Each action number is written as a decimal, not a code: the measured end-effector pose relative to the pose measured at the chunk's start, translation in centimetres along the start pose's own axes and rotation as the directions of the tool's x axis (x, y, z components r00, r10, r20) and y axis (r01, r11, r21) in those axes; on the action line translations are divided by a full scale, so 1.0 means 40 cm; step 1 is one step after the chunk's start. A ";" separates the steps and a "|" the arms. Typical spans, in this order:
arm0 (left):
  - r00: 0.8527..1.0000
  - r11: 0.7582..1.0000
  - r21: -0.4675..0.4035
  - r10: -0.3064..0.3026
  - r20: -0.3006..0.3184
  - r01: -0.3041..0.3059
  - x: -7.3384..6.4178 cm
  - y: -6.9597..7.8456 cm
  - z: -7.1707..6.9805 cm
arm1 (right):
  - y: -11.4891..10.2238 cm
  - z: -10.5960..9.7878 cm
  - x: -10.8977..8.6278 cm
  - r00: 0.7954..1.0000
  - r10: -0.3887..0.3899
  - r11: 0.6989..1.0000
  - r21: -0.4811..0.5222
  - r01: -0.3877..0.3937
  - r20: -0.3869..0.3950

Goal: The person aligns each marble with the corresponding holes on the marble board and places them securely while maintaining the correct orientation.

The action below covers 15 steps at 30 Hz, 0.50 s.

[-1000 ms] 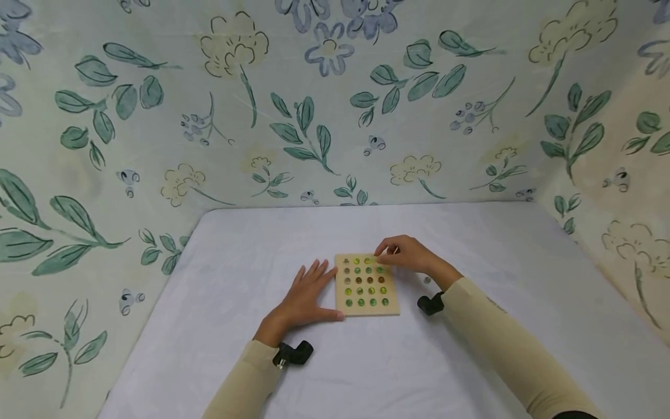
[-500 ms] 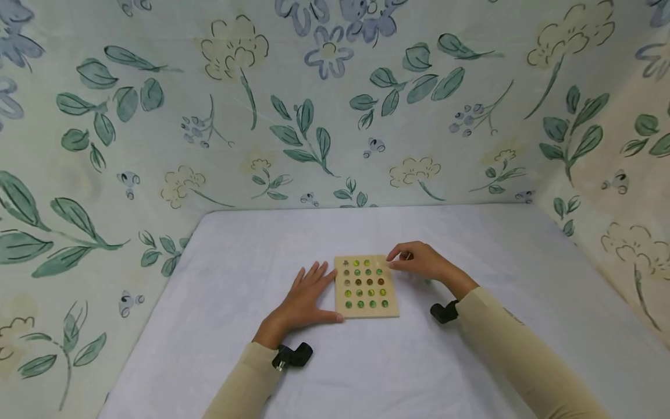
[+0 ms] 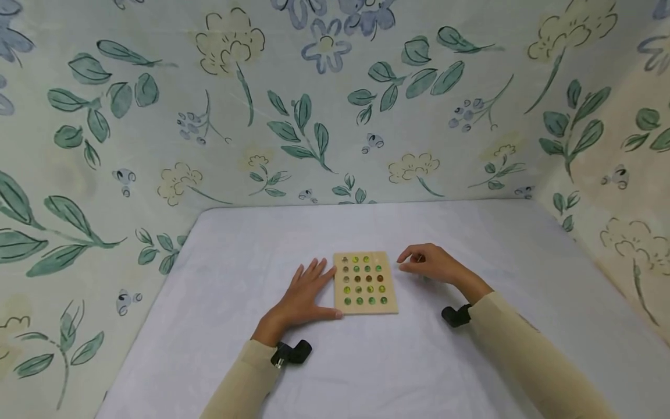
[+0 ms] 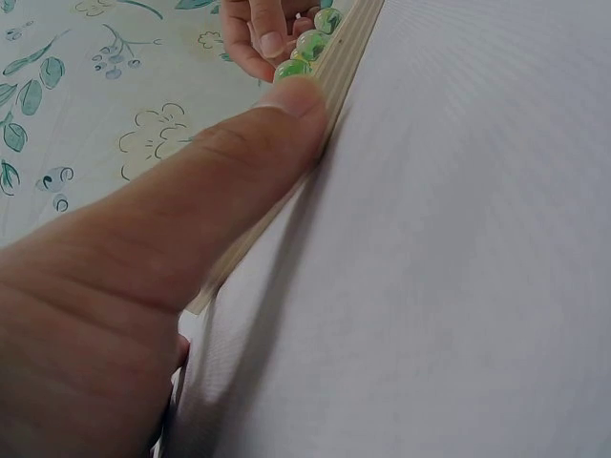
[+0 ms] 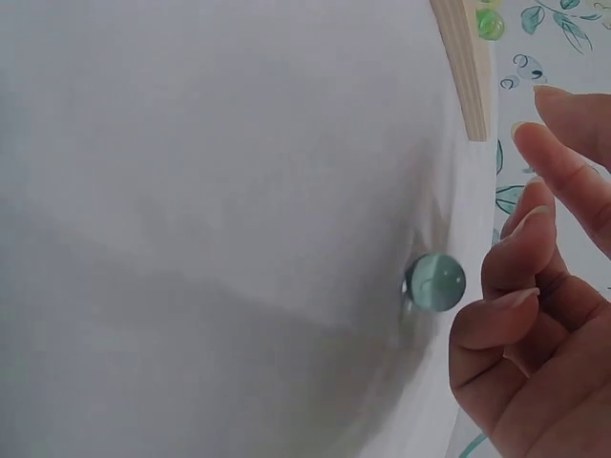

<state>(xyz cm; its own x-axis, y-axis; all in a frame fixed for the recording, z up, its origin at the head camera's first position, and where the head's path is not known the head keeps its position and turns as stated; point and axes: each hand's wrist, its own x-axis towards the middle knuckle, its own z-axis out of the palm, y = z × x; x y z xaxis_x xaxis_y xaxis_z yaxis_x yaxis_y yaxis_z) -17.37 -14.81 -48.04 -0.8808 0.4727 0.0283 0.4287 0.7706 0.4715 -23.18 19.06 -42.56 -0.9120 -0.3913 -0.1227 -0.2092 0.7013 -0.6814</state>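
A square wooden board (image 3: 391, 298) holds rows of glass marbles (image 3: 359, 289), green, yellow, brown and clear, with a bare spot at the top row's right end. My left hand (image 3: 303, 297) lies spread along the board's left side. Its thumb presses the near edge in the left wrist view, where green marbles (image 4: 312, 44) stand above the wood. Right of the board, my right hand (image 3: 434, 265) hovers with fingers loosely bent and nothing between thumb and index fingertips. A loose pale green marble (image 5: 436, 282) sits on the cloth close to its curled fingers in the right wrist view.
White cloth (image 3: 251, 244) covers the table around the board. Behind it and along the sides hangs a floral curtain (image 3: 293, 192). Black wrist cameras (image 3: 456, 315) are strapped at both sleeves.
My right hand has drawn back from the board's top right corner, moving right over the cloth. The left hand keeps its place at the board.
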 end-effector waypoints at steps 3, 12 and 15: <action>1.000 1.000 0.010 0.003 0.003 -0.003 0.001 0.003 -0.001 | 0.021 -0.004 -0.009 1.000 -0.005 1.000 0.003 0.005 -0.014; 1.000 1.000 0.002 0.017 -0.018 -0.017 0.001 0.004 -0.005 | 0.046 -0.021 -0.039 0.999 0.000 1.000 0.031 0.001 -0.032; 1.000 1.000 0.002 0.014 -0.012 -0.014 -0.001 0.003 0.000 | 0.056 -0.023 -0.054 1.000 0.006 0.999 0.036 -0.005 -0.021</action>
<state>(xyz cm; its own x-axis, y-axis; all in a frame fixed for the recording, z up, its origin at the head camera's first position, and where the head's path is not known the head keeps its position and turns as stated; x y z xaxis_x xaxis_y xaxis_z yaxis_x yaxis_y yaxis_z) -17.30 -14.75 -47.97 -0.8769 0.4785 0.0452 0.4415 0.7646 0.4695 -21.99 22.04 -43.16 -0.9205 -0.3745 -0.1118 -0.1914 0.6812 -0.7066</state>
